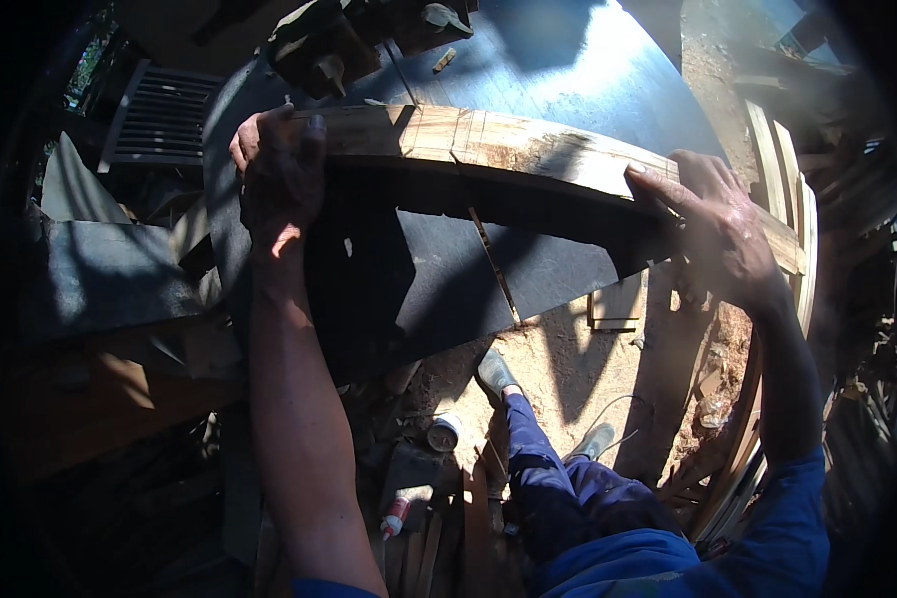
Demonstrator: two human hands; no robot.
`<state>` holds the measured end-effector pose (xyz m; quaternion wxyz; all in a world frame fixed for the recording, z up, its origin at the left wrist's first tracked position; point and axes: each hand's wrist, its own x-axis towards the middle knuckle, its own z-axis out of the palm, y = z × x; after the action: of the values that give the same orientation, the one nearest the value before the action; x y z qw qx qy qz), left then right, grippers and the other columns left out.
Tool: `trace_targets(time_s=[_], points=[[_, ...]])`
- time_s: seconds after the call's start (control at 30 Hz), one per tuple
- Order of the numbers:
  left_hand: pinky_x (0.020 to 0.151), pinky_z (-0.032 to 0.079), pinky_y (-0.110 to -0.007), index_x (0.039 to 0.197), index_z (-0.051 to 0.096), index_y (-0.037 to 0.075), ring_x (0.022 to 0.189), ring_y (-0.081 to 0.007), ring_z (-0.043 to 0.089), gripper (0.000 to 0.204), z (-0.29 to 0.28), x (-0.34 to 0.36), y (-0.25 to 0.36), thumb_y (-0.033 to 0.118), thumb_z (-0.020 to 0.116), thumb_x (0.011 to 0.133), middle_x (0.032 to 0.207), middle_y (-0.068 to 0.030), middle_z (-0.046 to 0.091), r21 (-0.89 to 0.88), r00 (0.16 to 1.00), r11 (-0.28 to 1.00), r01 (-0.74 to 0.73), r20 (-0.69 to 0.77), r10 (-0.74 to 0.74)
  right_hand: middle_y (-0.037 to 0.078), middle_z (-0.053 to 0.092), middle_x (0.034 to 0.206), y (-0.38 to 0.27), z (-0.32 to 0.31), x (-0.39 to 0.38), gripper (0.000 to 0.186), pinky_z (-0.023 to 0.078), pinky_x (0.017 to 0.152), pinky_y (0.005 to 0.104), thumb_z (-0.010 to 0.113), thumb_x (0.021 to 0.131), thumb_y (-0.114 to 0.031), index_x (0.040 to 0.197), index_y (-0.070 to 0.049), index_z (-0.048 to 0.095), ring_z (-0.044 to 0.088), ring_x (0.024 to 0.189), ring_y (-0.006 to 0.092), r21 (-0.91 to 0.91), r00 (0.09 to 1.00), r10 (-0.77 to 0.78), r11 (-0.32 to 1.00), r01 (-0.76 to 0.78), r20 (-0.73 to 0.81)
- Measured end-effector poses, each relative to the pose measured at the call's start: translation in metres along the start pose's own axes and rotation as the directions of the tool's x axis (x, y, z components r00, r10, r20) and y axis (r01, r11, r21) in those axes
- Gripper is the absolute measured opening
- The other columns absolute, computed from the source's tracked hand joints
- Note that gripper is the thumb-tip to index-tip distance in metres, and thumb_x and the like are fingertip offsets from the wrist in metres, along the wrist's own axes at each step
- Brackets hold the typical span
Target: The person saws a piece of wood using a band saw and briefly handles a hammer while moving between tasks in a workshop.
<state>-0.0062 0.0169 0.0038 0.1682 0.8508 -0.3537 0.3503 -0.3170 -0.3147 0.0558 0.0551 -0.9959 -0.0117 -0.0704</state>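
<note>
A long, pale wooden board (508, 143) stretches across in front of me between both hands, above a dark flat work table (448, 264). It looks bowed, and several thin dark lines cross its face. Around the board's left end, my left hand (281, 159) is closed, its thumb on the near side. My right hand (718, 219) grips the board toward its right, thumb laid along the top and the fingers mostly hidden beyond it; the board runs on past this hand. A narrow slot (493, 264) filled with pale dust runs across the table beneath the board.
Dark blocky machine parts (344, 45) and a small wood scrap (445, 61) are on the table's far side. Long strips (782, 169) lean at the right. A red-and-white bottle (396, 516) and a round can (445, 433) are below. Sawdust (558, 374) covers the ground by my feet.
</note>
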Motion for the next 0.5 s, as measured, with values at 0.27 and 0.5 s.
trace_targets(time_s=[0.27,0.5], points=[[0.107,0.038,-0.049,0.117,0.056,0.003,0.121,-0.0373,0.050,0.045,0.008,-0.001,0.005,0.042,0.060,0.096,0.119,-0.0190,0.058,-0.030,0.992,0.994,0.106,0.065,-0.104,0.020,0.054,0.123,-0.001,-0.002,0.001,0.046,0.041,0.101,0.0491,0.051,0.100,-0.018,0.144,-0.029,0.054,0.053,0.113,0.0376,-0.042,1.000,0.009,0.999,-0.008,0.025],[0.102,0.041,-0.050,0.120,0.057,0.005,0.118,-0.0392,0.051,0.039,0.004,-0.002,0.000,0.036,0.061,0.098,0.119,-0.0179,0.057,-0.010,0.999,0.999,0.032,0.017,-0.032,0.020,0.054,0.121,-0.004,-0.002,0.003,0.042,0.042,0.099,0.0488,0.043,0.104,-0.029,0.145,-0.029,0.055,0.052,0.113,0.0374,-0.038,1.000,0.020,0.999,-0.020,0.022]])
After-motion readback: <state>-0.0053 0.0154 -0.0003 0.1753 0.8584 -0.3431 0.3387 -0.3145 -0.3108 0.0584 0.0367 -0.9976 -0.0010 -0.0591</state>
